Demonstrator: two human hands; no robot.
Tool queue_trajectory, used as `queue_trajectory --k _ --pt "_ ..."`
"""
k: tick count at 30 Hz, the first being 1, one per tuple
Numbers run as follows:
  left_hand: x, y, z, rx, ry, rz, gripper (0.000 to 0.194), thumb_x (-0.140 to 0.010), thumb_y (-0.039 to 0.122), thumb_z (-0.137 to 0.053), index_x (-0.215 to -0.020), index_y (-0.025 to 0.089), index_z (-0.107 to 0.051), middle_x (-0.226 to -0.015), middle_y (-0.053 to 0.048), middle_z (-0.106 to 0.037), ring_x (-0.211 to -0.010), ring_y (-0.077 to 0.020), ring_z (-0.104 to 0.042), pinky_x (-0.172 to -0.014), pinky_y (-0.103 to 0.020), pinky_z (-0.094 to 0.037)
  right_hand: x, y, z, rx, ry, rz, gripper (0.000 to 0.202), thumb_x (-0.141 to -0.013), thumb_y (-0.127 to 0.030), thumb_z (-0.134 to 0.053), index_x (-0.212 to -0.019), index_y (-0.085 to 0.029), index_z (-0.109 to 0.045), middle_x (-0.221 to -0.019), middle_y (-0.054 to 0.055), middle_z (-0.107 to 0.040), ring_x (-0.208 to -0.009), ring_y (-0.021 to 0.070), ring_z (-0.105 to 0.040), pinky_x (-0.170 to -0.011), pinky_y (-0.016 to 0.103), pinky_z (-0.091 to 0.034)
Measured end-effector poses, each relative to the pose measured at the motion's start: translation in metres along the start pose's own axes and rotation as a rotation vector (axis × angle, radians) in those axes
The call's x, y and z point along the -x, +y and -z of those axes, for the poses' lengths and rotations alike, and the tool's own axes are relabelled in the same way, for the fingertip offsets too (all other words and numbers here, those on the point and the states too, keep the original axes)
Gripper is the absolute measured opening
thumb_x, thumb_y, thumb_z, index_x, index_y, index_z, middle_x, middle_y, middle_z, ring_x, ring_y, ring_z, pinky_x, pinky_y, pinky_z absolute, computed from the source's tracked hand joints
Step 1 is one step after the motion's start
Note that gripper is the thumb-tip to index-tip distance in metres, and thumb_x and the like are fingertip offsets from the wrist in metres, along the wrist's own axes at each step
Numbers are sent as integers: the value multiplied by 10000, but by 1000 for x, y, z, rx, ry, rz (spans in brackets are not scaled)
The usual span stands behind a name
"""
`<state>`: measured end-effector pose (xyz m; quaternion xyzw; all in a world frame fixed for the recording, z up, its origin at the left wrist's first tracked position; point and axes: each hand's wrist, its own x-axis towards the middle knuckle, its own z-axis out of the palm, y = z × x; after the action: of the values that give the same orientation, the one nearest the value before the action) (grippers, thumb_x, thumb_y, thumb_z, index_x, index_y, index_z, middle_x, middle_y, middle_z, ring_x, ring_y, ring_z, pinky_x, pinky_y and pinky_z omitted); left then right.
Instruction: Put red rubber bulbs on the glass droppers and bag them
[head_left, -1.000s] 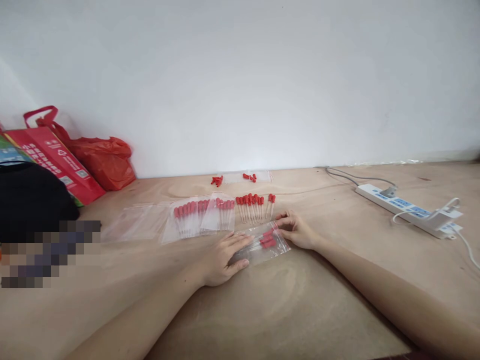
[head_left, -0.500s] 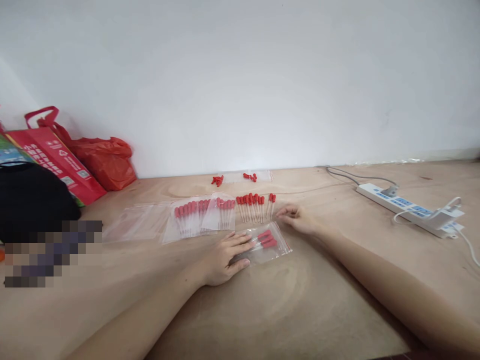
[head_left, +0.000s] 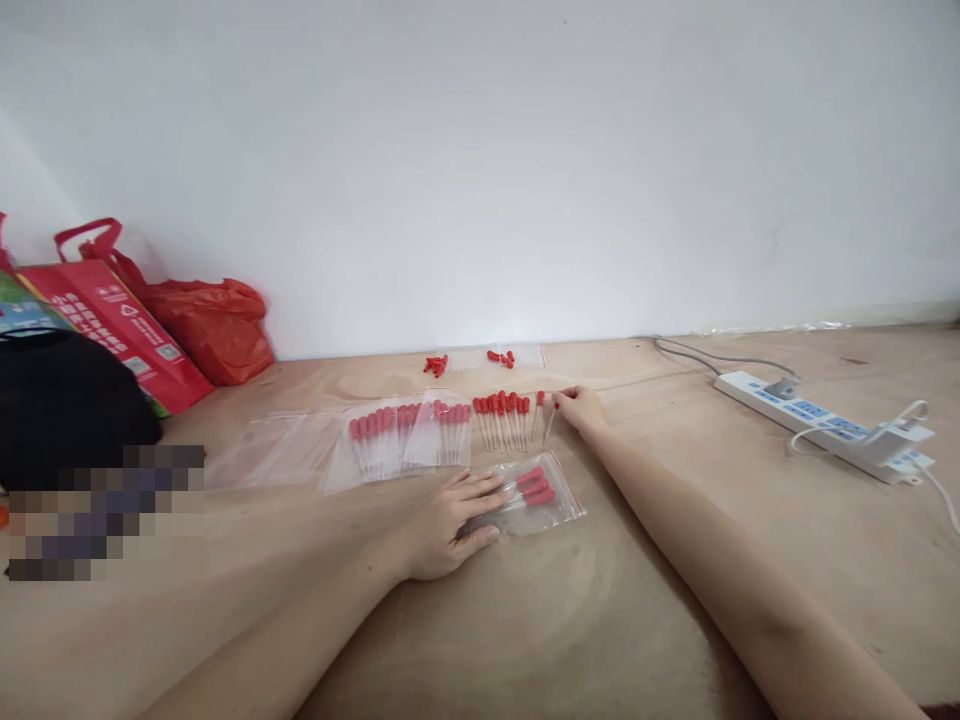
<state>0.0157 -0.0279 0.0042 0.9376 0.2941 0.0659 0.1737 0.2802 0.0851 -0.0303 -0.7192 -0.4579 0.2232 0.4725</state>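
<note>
My left hand (head_left: 457,520) lies with fingers spread on a clear zip bag (head_left: 559,510) that has red-topped droppers (head_left: 536,485) inside. Between the fingertips of my right hand (head_left: 581,408) is the red top of a dropper (head_left: 551,425), its clear stem slanting down to the left. One single dropper (head_left: 538,410) lies just left of it. Further left, several loose droppers (head_left: 502,415) form a row. Overlapping clear bags with several droppers inside (head_left: 375,435) are left of that row.
Flat clear bags (head_left: 277,448) lie at the left, near a black item (head_left: 71,400) and red bags (head_left: 214,325). Small red caps (head_left: 435,365) rest near the wall, beside another clear bag (head_left: 532,354). A white power strip (head_left: 810,415) with cables is at the right.
My right hand has moved up slightly and closed on the rightmost loose dropper, which now tilts. My left hand stays on the bag.
</note>
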Motion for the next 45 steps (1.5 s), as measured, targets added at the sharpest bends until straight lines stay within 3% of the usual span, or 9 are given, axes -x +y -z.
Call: queue_trajectory --k 5,10,15,25,32,37,41,45 --pt "0 3 2 -2 1 4 426 -868 343 -404 -1288 312 -338 -1367 -8 -327 -1269 -182 -273 -1055 -451 -164 13 14 33 -273 10 12 215 -717 -419 -434 -774 -211 -446 -672 8 -614 -585 129 -574 -531 239 -443" --pt "-1 4 2 3 1 9 422 -869 350 -400 -1285 299 -352 -1369 -14 -324 -1273 -187 -264 -1058 -448 -161 45 32 58 -510 19 25 269 -682 -466 -506 -762 -236 -392 -616 -31 -569 -518 118 -543 -473 239 -431" --pt "-1 5 4 9 -4 25 425 -868 350 -403 -1287 302 -351 -1368 -6 -327 -1272 -202 -263 -1059 -449 -167 65 36 55 -610 -35 65 338 -668 -494 -561 -807 -236 -393 -609 -39 -567 -514 121 -543 -486 249 -438" --pt "-1 7 3 -9 -8 40 424 -869 353 -400 -1288 302 -349 -1370 -6 -323 -1271 -195 -267 -1056 -444 -178 84 18 49 -648 -103 36 335 -660 -463 -594 -801 -227 -402 -601 -47 -567 -508 105 -537 -514 244 -440" --pt "0 4 2 17 15 29 418 -872 374 -395 -1284 309 -355 -1367 -7 -330 -1266 -202 -278 -1057 -451 -171 88 17 53 -608 -146 18 357 -633 -490 -605 -761 -227 -401 -575 -51 -554 -468 99 -515 -464 230 -408" --pt "0 3 0 45 37 15 410 -870 375 -401 -1275 325 -362 -1361 9 -342 -1265 -200 -281 -1061 -447 -161 92 15 50 -634 -143 26 384 -620 -513 -612 -776 -234 -399 -608 -32 -580 -519 121 -556 -518 264 -459" --pt "-1 4 1 43 31 14 424 -873 372 -395 -1290 323 -336 -1362 13 -339 -1269 -192 -273 -1064 -440 -158 99 13 50 -636 -270 30 377 -613 -508 -624 -753 -223 -421 -626 -16 -598 -566 131 -576 -590 292 -482" --pt "0 4 1 39 25 8 450 -877 368 -387 -1313 311 -292 -1369 9 -327 -1267 -180 -278 -1069 -426 -158 101 15 50 -384 -451 245 285 -644 -440 -627 -731 -189 -525 -693 9 -605 -626 126 -561 -636 286 -462"
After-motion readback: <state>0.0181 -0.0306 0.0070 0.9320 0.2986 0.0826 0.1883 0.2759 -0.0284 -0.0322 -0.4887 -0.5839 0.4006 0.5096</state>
